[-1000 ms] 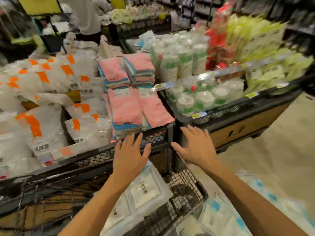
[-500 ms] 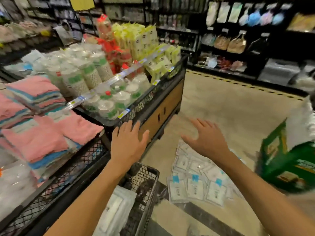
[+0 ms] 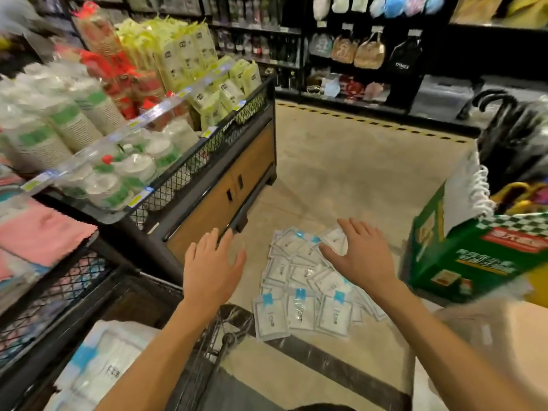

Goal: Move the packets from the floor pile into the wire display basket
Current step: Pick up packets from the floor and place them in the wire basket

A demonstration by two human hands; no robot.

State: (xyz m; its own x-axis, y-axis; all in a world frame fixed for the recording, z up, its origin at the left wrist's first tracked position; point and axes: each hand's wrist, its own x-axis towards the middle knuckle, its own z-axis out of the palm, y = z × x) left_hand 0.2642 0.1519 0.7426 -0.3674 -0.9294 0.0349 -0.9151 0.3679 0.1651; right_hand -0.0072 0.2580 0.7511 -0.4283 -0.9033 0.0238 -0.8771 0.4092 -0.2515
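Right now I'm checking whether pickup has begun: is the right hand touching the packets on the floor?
Cannot tell. In the head view the right hand, fingers spread, overlaps the packets, but one downward-looking view shows neither contact nor a gap.

Packets (image 3: 299, 310) glossy clear plastic; basket (image 3: 207, 345) black wire metal; floor (image 3: 350, 173) matt beige; box (image 3: 462, 256) printed cardboard

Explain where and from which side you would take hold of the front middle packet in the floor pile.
Take the front middle packet by its near bottom edge, coming from above on the person's side. It lies flat on the floor, so fingers must slide under an edge; that near edge looks free, while its top, blue-tabbed end seems tucked against the packets behind. The right hand hovers open nearest.
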